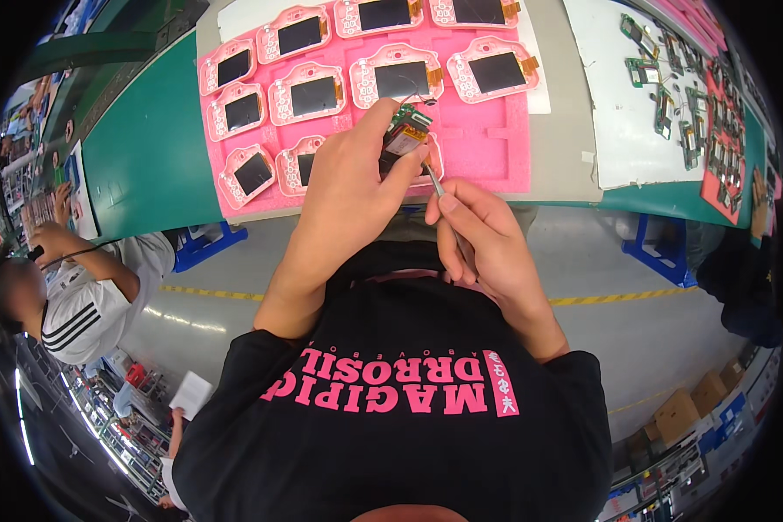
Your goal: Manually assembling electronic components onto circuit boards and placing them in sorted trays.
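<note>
Electronics assembly line: conveyor bench (148, 157), pink foam tray (487, 148) of screen modules (313, 96).

Approx. 12 pink screen frames (314, 94) lie on 1 pink foam tray (496, 139), running from its left edge to the top right corner. 2 hands work at its front edge w/ 1 small circuit module (406, 132) and 1 pr of tweezers (433, 180).

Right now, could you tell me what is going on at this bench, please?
A person in a black T-shirt holds a small green circuit board in the left hand and touches it with metal tweezers held in the right hand. Below the hands lies a pink foam tray of pink-framed display modules with dark screens. More green circuit boards lie on a white sheet to the right. Another person in a striped shirt works at the left.
</note>
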The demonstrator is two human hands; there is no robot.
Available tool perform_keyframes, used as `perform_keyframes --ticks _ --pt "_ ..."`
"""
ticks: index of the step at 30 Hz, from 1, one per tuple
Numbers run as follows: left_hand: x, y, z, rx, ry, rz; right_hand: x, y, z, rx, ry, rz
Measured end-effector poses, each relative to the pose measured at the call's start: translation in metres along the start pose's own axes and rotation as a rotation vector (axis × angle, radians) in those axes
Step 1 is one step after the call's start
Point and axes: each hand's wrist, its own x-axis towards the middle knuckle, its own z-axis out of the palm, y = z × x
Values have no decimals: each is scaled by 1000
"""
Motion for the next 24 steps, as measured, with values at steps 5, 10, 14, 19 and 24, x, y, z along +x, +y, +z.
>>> perform_keyframes --ticks 5,10,14,19,24 --pt "-1 1 -2 -36 -18 -10 -2 2 2 2 6 -26" --pt "-17 -5 -22 -166 -37 18 -3 8 1 0 30 -97" --pt "-26 0 -38 -294 -218 -194 -9 9 6 -136 87 -185" --pt "-30 -2 -36 -374 -299 -303 -11 16 9 -366 172 -316" --pt "-27 0 -36 -416 -317 -299 -9 18 9 -506 264 -418"
